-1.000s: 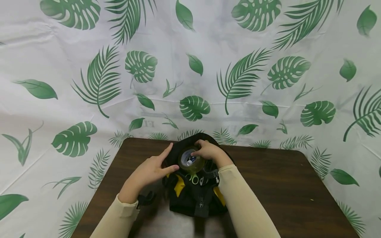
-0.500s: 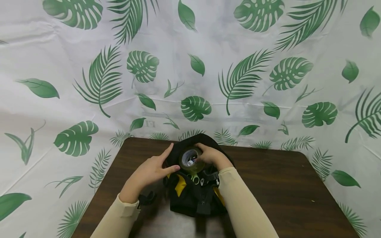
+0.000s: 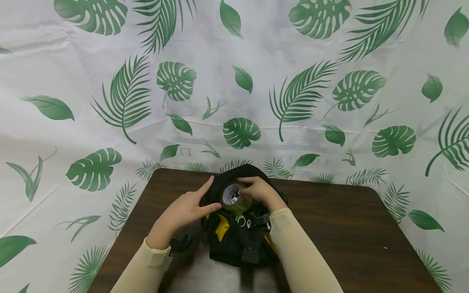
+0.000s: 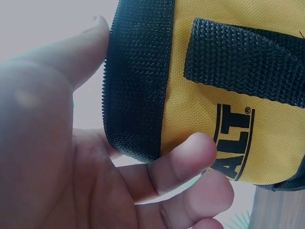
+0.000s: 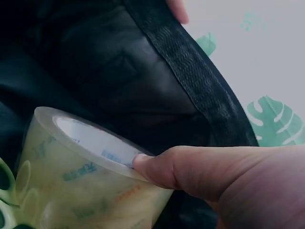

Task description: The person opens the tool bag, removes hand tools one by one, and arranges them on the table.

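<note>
**Tape roll (image 3: 240, 206) pinched in the mouth of the bag (image 3: 224, 251)**

The right hand (image 3: 261, 191) pinches the tape roll at the bag's opening, thumb inside the core, the other fingers mostly hidden behind. The left hand (image 3: 185, 207) grips the bag's rim. The bag rests on the bench (image 3: 337, 228).

Handling the roll well probably calls for a steady left hold that spreads the rim, with the right thumb pressed against the core wall so the roll cannot twist. Its tilt deserves care: the green scissor handles (image 3: 240, 221) just beside it could snag.

Only the left wrist view reveals the bag's yellow side, with lettering (image 4: 233, 143), a webbing loop (image 4: 243, 59) and fingertips against it. The right wrist view best shows the thumb's placement and the tape's printed marks. A white item (image 3: 233, 200) in or behind the core appears only from the head.
</note>
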`<state>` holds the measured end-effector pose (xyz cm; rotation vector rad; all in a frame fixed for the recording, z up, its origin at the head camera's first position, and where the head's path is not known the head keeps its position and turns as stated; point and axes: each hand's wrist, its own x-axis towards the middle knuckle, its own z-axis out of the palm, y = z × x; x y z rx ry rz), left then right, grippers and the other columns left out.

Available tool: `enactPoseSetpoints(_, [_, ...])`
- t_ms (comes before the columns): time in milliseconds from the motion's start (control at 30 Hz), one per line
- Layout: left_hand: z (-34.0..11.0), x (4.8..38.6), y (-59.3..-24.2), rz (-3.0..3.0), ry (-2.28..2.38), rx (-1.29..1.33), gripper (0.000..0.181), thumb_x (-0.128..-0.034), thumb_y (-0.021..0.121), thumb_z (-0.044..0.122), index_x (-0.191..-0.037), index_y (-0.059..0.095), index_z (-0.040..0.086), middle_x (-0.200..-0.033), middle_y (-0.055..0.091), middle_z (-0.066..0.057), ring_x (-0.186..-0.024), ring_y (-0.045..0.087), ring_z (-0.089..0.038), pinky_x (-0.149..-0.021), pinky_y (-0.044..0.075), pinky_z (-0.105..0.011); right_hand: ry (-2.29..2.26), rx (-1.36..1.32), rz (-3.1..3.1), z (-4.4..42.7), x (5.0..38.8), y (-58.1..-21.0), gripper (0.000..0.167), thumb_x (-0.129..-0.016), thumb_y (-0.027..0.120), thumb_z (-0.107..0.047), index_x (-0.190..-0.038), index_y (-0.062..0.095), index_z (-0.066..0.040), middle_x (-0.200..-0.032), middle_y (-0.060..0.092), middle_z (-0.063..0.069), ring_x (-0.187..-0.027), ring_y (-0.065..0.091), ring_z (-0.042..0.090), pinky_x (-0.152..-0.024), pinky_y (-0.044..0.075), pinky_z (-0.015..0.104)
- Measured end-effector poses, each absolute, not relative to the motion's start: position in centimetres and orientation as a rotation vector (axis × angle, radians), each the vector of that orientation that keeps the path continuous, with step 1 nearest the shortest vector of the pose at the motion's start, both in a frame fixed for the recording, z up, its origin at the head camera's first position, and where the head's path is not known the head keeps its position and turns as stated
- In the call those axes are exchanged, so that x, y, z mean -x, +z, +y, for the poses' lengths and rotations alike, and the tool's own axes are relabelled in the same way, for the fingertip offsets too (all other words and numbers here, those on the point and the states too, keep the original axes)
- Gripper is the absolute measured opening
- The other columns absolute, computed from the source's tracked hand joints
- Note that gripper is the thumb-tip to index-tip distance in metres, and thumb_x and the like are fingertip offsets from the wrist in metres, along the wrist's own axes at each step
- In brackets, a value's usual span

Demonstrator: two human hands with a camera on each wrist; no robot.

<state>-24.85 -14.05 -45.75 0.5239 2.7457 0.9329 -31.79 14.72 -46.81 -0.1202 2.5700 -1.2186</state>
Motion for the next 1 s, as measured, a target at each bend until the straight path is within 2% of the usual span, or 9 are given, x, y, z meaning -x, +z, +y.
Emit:
enactPoseSetpoints(200, [-13.9, 24.9, -45.7, 2.737, 0.926, -0.536, 0.100, -0.0969, 0.061, 0.080, -0.175, 0.012, 0.043, -0.112, 0.078, -0.010, -0.101, 0.076, -0.023, -0.102, 0.058, -0.058, -1.157, 0.099, 2.641, 14.1, 31.6, -46.2, 0.047, -0.098, 0.080, -0.023, -0.144, 0.074, -0.032, -0.134, 0.075, 0.009, -0.055, 0.045, 0.014, -0.054, 0.044, 0.029])
enactPoseSetpoints(267, [-13.9, 24.9, -45.8, 2.742, 0.927, -0.546, 0.099, -0.0971, 0.061, 0.080, -0.175, 0.012, 0.044, -0.114, 0.079, -0.010, -0.101, 0.076, -0.023, -0.102, 0.059, -0.058, -1.147, 0.105, 2.663, 14.1, 31.4, -45.6, 0.046, -0.098, 0.080, -0.023, -0.143, 0.075, -0.032, -0.130, 0.076, 0.008, -0.051, 0.042, 0.013, -0.053, 0.043, 0.029])
enactPoseSetpoints(433, [-13.9, 24.8, -45.7, 2.759, 0.926, -0.563, 0.096, -0.0970, 0.060, 0.081, -0.174, 0.013, 0.047, -0.140, 0.073, -0.016, -0.116, 0.076, -0.031, -0.106, 0.057, -0.060, -1.141, 0.149, 2.677, 14.3, 30.3, -43.6, 0.043, -0.101, 0.079, -0.026, -0.143, 0.074, -0.035, -0.117, 0.079, 0.011, -0.051, 0.042, 0.013, -0.053, 0.043, 0.030])
enactPoseSetpoints(533, [-13.8, 24.8, -45.7, 2.756, 0.923, -0.558, 0.097, -0.0970, 0.059, 0.081, -0.174, 0.012, 0.046, -0.146, 0.070, -0.019, -0.120, 0.075, -0.034, -0.107, 0.057, -0.061, -1.157, 0.173, 2.655, 14.7, 29.4, -42.3, 0.042, -0.103, 0.078, -0.028, -0.144, 0.073, -0.036, -0.109, 0.078, 0.013, -0.049, 0.039, 0.014, -0.052, 0.043, 0.031])
enactPoseSetpoints(633, [-13.8, 24.7, -45.7, 2.753, 0.921, -0.548, 0.098, -0.0965, 0.059, 0.082, -0.174, 0.011, 0.046, -0.147, 0.069, -0.020, -0.121, 0.075, -0.035, -0.107, 0.057, -0.062, -1.175, 0.197, 2.652, 15.3, 28.5, -41.1, 0.041, -0.104, 0.076, -0.030, -0.145, 0.072, -0.036, -0.108, 0.076, 0.012, -0.049, 0.038, 0.015, -0.053, 0.044, 0.032])
enactPoseSetpoints(733, [-13.8, 24.6, -45.7, 2.751, 0.924, -0.551, 0.099, -0.0964, 0.060, 0.082, -0.174, 0.011, 0.046, -0.147, 0.069, -0.020, -0.121, 0.075, -0.035, -0.107, 0.056, -0.062, -1.200, 0.232, 2.663, 16.1, 27.6, -40.1, 0.042, -0.106, 0.075, -0.030, -0.147, 0.071, -0.035, -0.113, 0.076, 0.011, -0.059, 0.049, 0.017, -0.060, 0.050, 0.034])
enactPoseSetpoints(833, [-13.8, 24.6, -45.7, 2.752, 0.928, -0.554, 0.100, -0.0964, 0.060, 0.081, -0.175, 0.010, 0.045, -0.143, 0.071, -0.019, -0.120, 0.076, -0.034, -0.107, 0.057, -0.061, -1.234, 0.261, 2.679, 17.1, 26.9, -39.4, 0.043, -0.106, 0.074, -0.032, -0.148, 0.070, -0.037, -0.105, 0.072, 0.009, -0.068, 0.054, 0.020, -0.066, 0.052, 0.036])
enactPoseSetpoints(933, [-13.8, 24.7, -45.7, 2.748, 0.930, -0.553, 0.101, -0.0961, 0.060, 0.082, -0.175, 0.010, 0.045, -0.145, 0.071, -0.019, -0.122, 0.075, -0.034, -0.108, 0.056, -0.061, -1.302, 0.295, 2.671, 18.1, 26.2, -39.0, 0.043, -0.106, 0.074, -0.034, -0.149, 0.068, -0.038, -0.092, 0.062, 0.008, -0.064, 0.046, 0.020, -0.064, 0.048, 0.034])
enactPoseSetpoints(1000, [-13.8, 24.8, -45.7, 2.744, 0.933, -0.555, 0.101, -0.0963, 0.060, 0.082, -0.175, 0.009, 0.045, -0.146, 0.069, -0.019, -0.123, 0.074, -0.034, -0.109, 0.056, -0.061, -1.356, 0.317, 2.665, 18.7, 25.8, -38.9, 0.042, -0.107, 0.073, -0.035, -0.148, 0.068, -0.040, -0.095, 0.063, 0.007, -0.063, 0.040, 0.020, -0.062, 0.044, 0.034])
